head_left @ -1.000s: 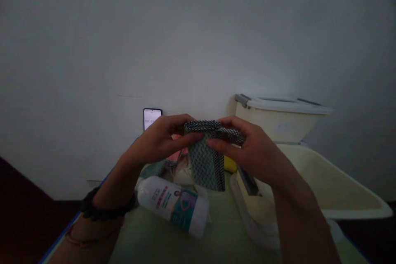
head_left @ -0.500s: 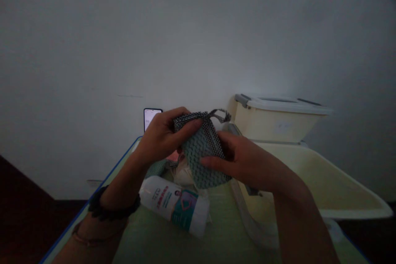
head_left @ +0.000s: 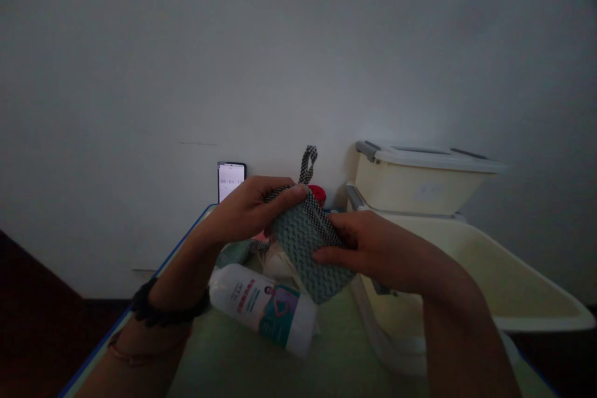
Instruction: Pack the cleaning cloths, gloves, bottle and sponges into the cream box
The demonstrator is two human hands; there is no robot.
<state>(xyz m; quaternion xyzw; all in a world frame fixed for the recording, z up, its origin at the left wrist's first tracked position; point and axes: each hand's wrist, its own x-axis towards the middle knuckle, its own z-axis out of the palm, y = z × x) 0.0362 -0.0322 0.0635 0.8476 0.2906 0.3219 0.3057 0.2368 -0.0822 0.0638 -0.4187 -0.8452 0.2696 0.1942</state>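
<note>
Cloth (head_left: 311, 249) is held up, tilted, near the bottle (head_left: 259, 308): the left hand (head_left: 254, 208) pinches it beside the loop (head_left: 305, 169), the right hand (head_left: 368, 245) grips its side edge. Light, even tension between them should keep it flat.

Plain wall (head_left: 298, 62), dim light.
Smartphone (head_left: 231, 175) upright far left, display lit; white bottle (head_left: 247, 301) on its side, near; lidded cream box (head_left: 410, 186) far right, open tub (head_left: 517, 273) nearer.
</note>
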